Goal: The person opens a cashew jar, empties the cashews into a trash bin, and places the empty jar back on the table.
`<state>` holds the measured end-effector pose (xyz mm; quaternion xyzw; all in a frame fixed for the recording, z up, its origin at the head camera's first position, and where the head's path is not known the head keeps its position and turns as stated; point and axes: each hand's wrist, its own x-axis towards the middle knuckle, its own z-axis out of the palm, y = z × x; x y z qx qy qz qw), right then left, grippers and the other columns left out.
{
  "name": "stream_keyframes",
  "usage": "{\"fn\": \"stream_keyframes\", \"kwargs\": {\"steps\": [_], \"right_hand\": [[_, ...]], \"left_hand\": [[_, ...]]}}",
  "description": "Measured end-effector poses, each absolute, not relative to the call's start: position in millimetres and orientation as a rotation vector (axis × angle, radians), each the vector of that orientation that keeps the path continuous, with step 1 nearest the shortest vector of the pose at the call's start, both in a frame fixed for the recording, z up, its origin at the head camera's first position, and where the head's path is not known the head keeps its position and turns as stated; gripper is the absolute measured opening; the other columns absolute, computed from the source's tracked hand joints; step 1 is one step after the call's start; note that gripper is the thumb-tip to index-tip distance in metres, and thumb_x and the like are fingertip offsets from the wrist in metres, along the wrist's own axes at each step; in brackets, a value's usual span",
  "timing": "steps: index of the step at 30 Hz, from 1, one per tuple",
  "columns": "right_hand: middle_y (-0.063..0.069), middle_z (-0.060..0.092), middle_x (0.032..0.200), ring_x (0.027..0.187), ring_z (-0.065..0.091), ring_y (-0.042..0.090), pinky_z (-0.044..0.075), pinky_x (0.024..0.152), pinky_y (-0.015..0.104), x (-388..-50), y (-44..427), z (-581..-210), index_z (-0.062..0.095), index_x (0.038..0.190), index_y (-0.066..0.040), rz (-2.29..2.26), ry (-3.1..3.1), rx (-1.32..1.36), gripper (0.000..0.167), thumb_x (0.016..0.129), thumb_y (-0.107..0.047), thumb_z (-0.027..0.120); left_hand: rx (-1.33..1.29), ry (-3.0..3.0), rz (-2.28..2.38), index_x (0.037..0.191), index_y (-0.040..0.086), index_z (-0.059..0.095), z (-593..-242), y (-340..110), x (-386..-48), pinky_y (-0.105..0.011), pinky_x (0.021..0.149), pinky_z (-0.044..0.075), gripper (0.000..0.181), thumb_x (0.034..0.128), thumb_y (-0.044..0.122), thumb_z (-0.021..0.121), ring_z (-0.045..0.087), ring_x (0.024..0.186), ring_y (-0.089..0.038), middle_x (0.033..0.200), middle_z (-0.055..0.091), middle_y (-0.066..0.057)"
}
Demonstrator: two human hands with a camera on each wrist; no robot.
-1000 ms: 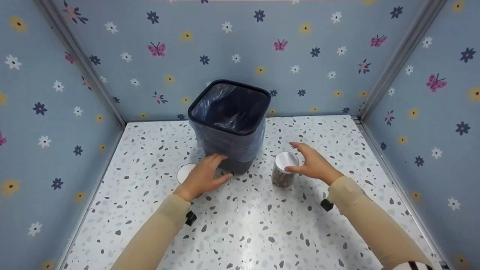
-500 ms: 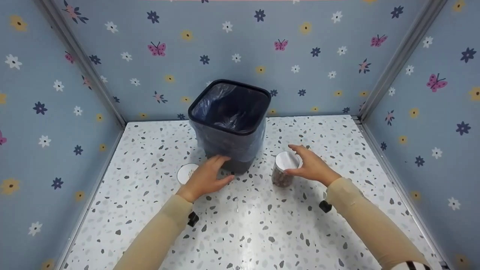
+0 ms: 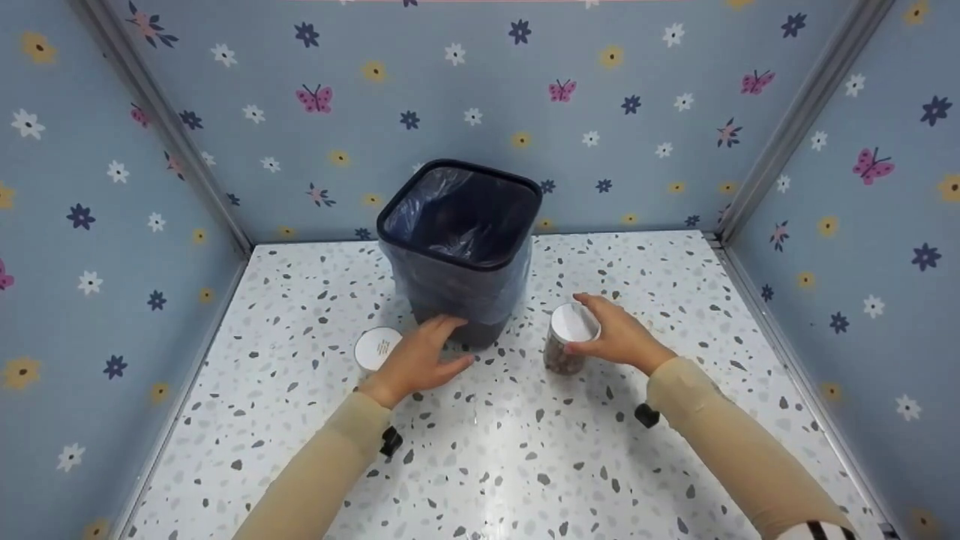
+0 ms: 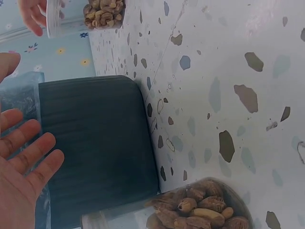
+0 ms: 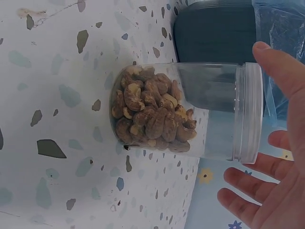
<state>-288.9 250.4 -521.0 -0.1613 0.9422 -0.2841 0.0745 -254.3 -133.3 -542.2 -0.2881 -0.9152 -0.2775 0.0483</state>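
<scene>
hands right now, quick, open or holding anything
Left hand: open, holding nothing.
Right hand: open around the top of the right jar, no firm grip seen.

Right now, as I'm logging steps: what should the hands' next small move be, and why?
Probably close the right hand around the lid of the jar it frames: its thumb and fingers lie on either side, no firm grip shows, and the jar stands upright.
</scene>
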Motion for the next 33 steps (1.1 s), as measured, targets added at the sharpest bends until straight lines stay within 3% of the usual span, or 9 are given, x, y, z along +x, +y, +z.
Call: {"fn": "stream_keyframes", "kwargs": {"steps": [19, 33], "right_hand": [[0.029, 0.042, 0.169, 0.152, 0.046, 0.050, 0.043, 0.121, 0.068, -293.0, 244.5, -528.2, 0.033, 0.170, -0.008, -0.788, 2.823, -0.464, 0.101, 0.090, -0.039, 0.088], [0.031, 0.044, 0.166, 0.151, 0.048, 0.049, 0.042, 0.123, 0.065, -296.3, 238.9, -529.1, 0.035, 0.167, 0.001, -0.794, 2.819, -0.464, 0.104, 0.088, -0.038, 0.090]], "left_hand": [[-0.910, -2.808, -0.890, 0.153, 0.003, 0.056, -546.8, -122.8, -253.1, -0.055, 0.123, 0.046, 0.067, 0.1019, 0.043, 0.073, 0.059, 0.143, -0.040, 0.152, 0.062, -0.019], [-0.911, -2.796, -0.931, 0.152, 0.003, 0.057, -551.5, -113.9, -251.2, -0.055, 0.121, 0.048, 0.065, 0.1016, 0.040, 0.075, 0.060, 0.141, -0.038, 0.151, 0.063, -0.017]]}}
